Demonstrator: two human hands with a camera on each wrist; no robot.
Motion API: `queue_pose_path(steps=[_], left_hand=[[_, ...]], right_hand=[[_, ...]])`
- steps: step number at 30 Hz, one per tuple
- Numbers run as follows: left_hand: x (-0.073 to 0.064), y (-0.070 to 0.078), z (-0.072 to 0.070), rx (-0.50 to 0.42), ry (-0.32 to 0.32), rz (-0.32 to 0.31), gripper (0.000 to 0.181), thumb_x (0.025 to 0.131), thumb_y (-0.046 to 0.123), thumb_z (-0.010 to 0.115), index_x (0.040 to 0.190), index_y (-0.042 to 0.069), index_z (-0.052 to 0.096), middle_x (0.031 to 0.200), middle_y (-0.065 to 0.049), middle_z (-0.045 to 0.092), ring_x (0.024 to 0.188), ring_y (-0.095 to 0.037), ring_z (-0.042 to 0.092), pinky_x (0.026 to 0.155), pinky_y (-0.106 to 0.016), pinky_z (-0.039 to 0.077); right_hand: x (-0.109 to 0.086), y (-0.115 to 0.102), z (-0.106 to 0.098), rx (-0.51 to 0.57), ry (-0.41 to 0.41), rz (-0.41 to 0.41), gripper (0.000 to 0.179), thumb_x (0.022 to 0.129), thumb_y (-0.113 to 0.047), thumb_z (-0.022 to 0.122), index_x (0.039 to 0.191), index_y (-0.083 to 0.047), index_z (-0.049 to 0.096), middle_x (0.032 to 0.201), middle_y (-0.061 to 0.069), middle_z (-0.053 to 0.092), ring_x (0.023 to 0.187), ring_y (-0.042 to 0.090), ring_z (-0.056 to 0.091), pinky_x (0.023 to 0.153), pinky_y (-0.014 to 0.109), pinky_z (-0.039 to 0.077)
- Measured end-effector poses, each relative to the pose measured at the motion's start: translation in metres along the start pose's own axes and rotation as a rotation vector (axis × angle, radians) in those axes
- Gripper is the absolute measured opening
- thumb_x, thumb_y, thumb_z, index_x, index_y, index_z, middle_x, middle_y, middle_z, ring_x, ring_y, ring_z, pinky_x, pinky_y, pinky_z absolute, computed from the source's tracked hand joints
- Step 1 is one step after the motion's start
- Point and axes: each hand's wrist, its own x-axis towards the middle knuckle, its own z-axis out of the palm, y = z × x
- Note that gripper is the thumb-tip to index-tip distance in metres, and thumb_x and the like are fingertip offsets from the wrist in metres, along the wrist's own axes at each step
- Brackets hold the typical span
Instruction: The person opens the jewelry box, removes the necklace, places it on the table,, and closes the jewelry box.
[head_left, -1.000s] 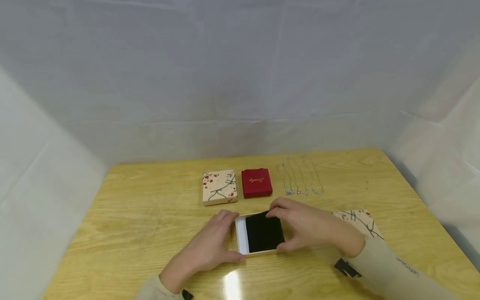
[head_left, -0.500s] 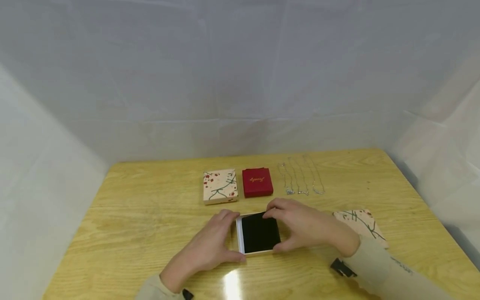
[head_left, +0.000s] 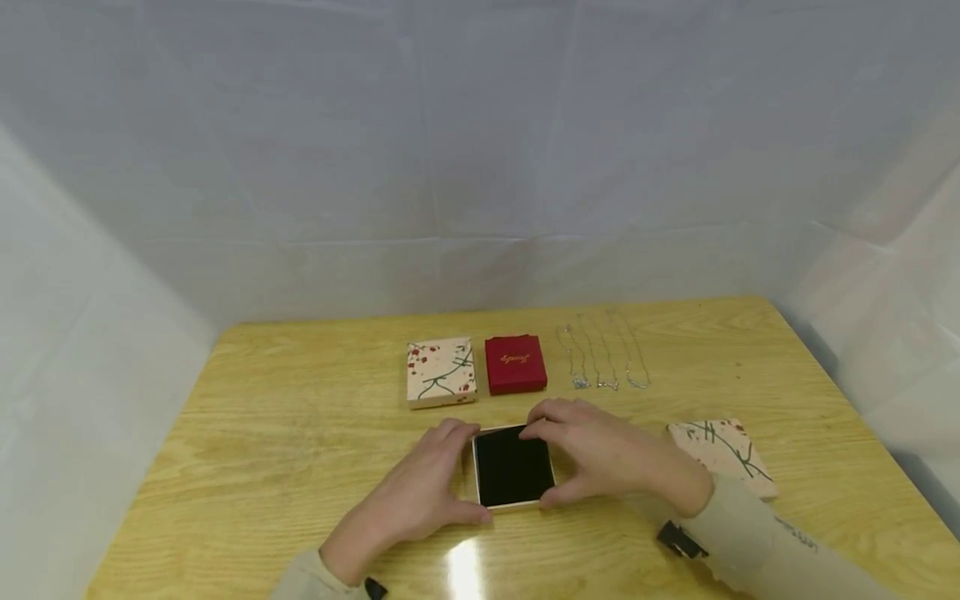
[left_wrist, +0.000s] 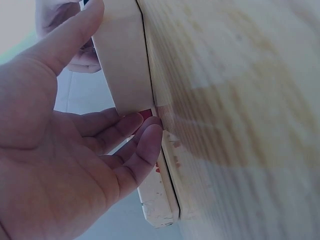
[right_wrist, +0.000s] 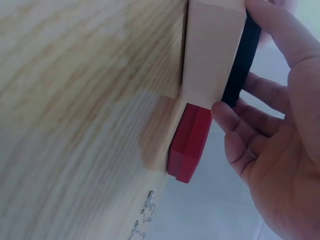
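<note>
A pale open box base (right_wrist: 212, 50) sits on the table between my two hands. My left hand (head_left: 420, 483) holds it from the left, thumb at the near side and fingers at the far side. A square black pad (head_left: 513, 467) covers its opening from edge to edge in the head view. My right hand (head_left: 600, 454) pinches this pad, thumb on the near edge and fingers at the far right corner. From the right wrist, the pad's dark side (right_wrist: 242, 57) shows above the box wall at that end.
Beyond the hands lie a floral-patterned box (head_left: 440, 375) and a red box (head_left: 515, 365) with gold lettering. Several thin silver necklaces (head_left: 600, 358) are laid out to their right. A floral lid (head_left: 723, 454) rests beside my right forearm. White sheeting (head_left: 480, 167) rises behind the table.
My right hand has moved left with the black pad, covering the strip of white box interior seen earlier at the left. My left hand has stayed in place.
</note>
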Motion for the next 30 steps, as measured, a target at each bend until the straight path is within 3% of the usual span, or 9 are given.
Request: queue_pose_path(steps=[16, 23, 30], left_hand=[[0.001, 0.0, -0.001, 0.001, -0.009, -0.009, 0.107, 0.075, 0.051, 0.095, 0.156, 0.001, 0.045, 0.149, -0.011, 0.052, 0.139, -0.032, 0.049, 0.119, -0.05, 0.042], [0.001, 0.0, -0.001, 0.004, -0.013, -0.012, 0.108, 0.075, 0.051, 0.094, 0.157, 0.001, 0.044, 0.15, -0.011, 0.051, 0.141, -0.032, 0.047, 0.12, -0.05, 0.041], [0.0, 0.001, -0.001, 0.005, -0.017, -0.01, 0.108, 0.076, 0.052, 0.094, 0.157, 0.001, 0.044, 0.15, -0.011, 0.051, 0.14, -0.032, 0.048, 0.119, -0.05, 0.041]], right_hand=[[-0.003, 0.007, 0.008, 0.012, 0.003, -0.016, 0.078, 0.084, -0.068, 0.077, 0.14, -0.015, 0.068, 0.143, -0.001, 0.059, 0.13, 0.018, 0.052, 0.114, 0.045, 0.047], [-0.002, 0.008, 0.01, 0.018, 0.029, -0.046, 0.061, 0.093, -0.057, 0.076, 0.136, -0.014, 0.07, 0.138, -0.003, 0.061, 0.128, 0.017, 0.054, 0.114, 0.043, 0.047], [0.0, 0.006, 0.011, -0.003, 0.038, -0.04, 0.052, 0.095, -0.05, 0.078, 0.133, -0.014, 0.072, 0.134, -0.002, 0.064, 0.125, 0.017, 0.056, 0.111, 0.043, 0.049]])
